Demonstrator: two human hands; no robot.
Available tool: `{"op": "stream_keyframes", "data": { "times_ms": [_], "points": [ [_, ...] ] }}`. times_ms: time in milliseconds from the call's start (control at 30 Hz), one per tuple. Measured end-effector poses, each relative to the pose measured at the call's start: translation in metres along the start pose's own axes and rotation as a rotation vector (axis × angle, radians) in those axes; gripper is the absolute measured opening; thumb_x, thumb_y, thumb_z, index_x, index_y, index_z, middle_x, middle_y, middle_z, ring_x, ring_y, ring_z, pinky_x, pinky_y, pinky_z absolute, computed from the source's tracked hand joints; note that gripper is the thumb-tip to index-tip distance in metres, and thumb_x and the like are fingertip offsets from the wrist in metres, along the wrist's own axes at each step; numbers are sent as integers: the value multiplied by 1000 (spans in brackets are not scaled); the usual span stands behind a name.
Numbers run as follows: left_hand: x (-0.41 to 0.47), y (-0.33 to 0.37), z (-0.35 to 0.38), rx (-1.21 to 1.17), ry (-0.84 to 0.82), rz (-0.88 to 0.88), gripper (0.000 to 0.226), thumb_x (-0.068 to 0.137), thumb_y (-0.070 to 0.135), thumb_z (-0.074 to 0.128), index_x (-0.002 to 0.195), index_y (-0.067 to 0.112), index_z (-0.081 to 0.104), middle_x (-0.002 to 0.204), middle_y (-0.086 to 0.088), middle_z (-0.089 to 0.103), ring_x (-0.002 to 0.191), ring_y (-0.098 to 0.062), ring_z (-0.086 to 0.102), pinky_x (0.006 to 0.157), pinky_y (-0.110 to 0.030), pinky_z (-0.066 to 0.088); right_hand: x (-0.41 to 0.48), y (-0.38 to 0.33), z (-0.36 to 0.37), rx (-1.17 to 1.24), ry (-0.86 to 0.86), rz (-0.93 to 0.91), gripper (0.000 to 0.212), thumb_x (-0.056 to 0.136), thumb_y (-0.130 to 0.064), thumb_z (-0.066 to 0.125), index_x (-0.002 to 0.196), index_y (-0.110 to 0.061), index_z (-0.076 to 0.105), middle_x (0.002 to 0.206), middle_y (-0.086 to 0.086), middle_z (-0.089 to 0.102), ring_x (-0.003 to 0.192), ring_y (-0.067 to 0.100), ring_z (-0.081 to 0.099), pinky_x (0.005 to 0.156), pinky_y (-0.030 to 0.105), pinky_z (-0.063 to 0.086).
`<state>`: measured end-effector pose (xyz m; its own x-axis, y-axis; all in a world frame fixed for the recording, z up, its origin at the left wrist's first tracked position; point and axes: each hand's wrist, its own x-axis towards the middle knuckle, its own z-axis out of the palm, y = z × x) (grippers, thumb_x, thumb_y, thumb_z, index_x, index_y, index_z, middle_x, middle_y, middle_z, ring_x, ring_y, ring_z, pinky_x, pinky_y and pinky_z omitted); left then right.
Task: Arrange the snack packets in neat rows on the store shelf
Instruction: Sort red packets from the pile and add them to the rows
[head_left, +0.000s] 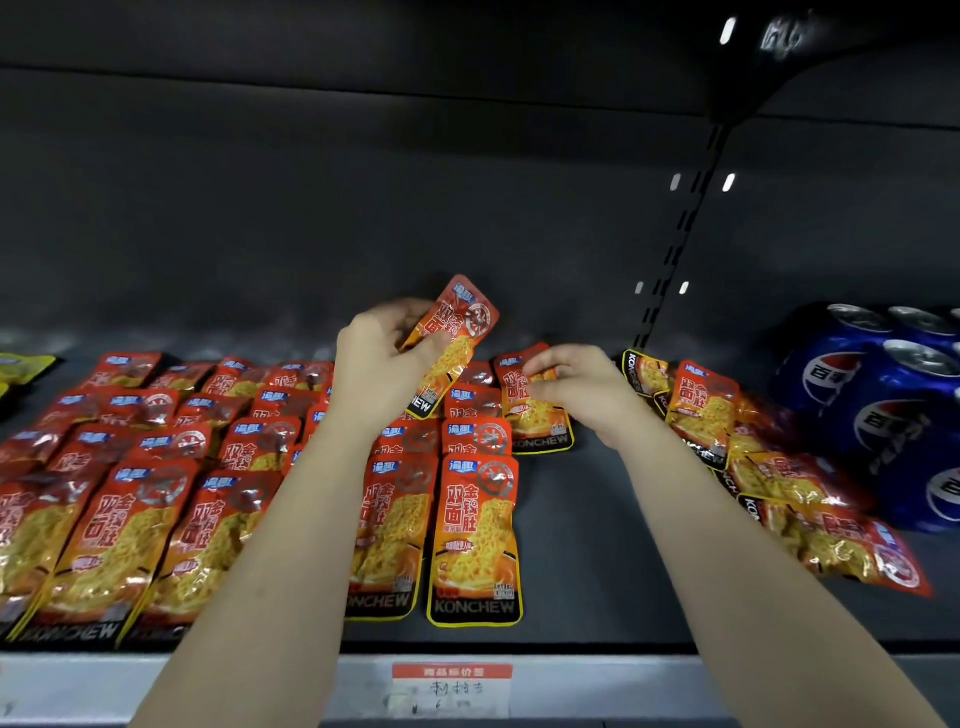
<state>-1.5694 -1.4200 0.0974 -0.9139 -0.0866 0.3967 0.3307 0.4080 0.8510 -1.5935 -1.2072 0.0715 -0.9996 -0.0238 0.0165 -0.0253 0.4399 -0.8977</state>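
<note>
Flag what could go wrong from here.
The left hand holds a raised packet over the neat rows; lowering it might knock overlapped packets askew. The right hand pinches a lying packet beside the rows; it may end up crooked. The loose pile close beside that hand could get dragged.

Dark grey back panel (363, 208), matte, dimly lit. A black slotted upright (680, 234) runs down it at right, with small bright glints (729, 182) beside it. Underside of the upper shelf (363, 31) overhead, in shadow. Dark shelf deck (597, 545); pale grey front rail (260, 686) carries a red-and-white price tag (452, 688). Blue soda cans (883, 415) far right.
</note>
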Motion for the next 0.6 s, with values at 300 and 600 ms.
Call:
{"op": "stream_keyframes", "data": {
  "times_ms": [300,600],
  "points": [
    [-1,2,1,39,3,7,28,88,24,69,115,18,66,111,3,70,101,-12,66,90,-42,55,5,10,-9,-78,11,15,21,80,-6,74,91,-24,71,103,-1,67,102,16,63,91,34,53],
    [-2,4,1,75,-3,3,27,88,25,69,114,19,65,104,11,66,99,-7,65,88,-35,56,5,16,0,-273,87,-65,24,81,-19,78,99,-22,62,82,-5,53,79,13,56,59,21,42]
  ]
}}
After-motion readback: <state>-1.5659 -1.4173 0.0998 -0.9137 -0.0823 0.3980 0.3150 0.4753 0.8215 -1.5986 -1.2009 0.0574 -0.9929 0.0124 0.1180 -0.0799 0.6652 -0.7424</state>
